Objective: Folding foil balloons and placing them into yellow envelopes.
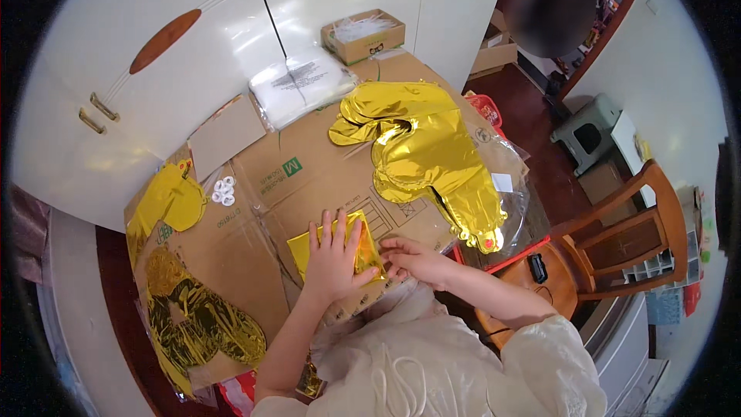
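Left hand [333,255]: laid palm down, fingers straight and slightly parted; the foil packet is covered, not clasped.
Right hand [417,262]: held at the packet's three-o'clock side, fingers curled, thumb near the forefinger; whether the edge is pinched cannot be told.
Foil packet [368,251]: gold, flat, folded; set on the cardboard [270,193] near the wearer's edge of the table, partly hidden by the left hand.
Packet handling: judged very light, soft and springy at the folds; the shiny film is likely to slide on itself, to crease readily, and to be torn if tugged.
Packet hold: best taken by a folded edge between thumb and finger pads, with the middle kept flat under a palm.
Packet axis: near-square, so a long axis cannot be settled; the far edge is tilted from about eight toward two o'clock, the free side edge is pointed between five and six.
Large foil pile [421,147]: spread well apart, toward one o'clock.
White rings [224,191]: clustered toward ten.
Dark gold foil [201,320]: laid at eight.
Clear bags [297,85]: stacked near twelve, with the open box [370,46] beyond.
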A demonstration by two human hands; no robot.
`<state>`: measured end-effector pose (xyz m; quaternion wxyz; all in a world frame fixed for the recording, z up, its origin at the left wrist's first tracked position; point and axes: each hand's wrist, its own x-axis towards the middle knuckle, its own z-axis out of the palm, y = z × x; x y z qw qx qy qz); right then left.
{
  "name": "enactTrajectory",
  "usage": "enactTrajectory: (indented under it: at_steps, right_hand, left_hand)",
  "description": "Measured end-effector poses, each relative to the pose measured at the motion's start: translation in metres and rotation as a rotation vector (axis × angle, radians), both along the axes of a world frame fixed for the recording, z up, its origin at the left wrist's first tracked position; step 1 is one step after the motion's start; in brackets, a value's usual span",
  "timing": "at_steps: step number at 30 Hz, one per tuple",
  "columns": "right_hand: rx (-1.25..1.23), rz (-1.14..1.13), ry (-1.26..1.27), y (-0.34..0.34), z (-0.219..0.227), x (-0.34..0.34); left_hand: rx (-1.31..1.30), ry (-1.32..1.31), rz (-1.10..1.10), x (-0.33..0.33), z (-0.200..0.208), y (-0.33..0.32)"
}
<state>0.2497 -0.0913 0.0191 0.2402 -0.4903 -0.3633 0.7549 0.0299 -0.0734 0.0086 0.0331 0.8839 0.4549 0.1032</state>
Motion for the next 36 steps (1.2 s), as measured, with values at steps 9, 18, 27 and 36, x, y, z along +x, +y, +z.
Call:
enactTrajectory:
  at_steps: [9, 18, 27, 36]
  right_hand:
    - [-0.066, 0.209, -0.109, 0.024, -0.001, -0.004]
    - [-0.018, 0.175, -0.103, 0.026, 0.001, -0.008]
    - [0.085, 0.125, -0.225, 0.023, -0.003, -0.015]
    - [0.174, 0.190, -0.352, 0.024, 0.000, -0.017]
  left_hand:
    - [0.011, 0.000, -0.016, -0.003, 0.000, 0.000]
    - [0.018, 0.022, -0.009, -0.002, -0.003, 0.000]
    - [-0.012, 0.017, -0.007, -0.001, -0.001, -0.001]
    - [-0.011, 0.088, -0.020, 0.001, 0.002, -0.001]
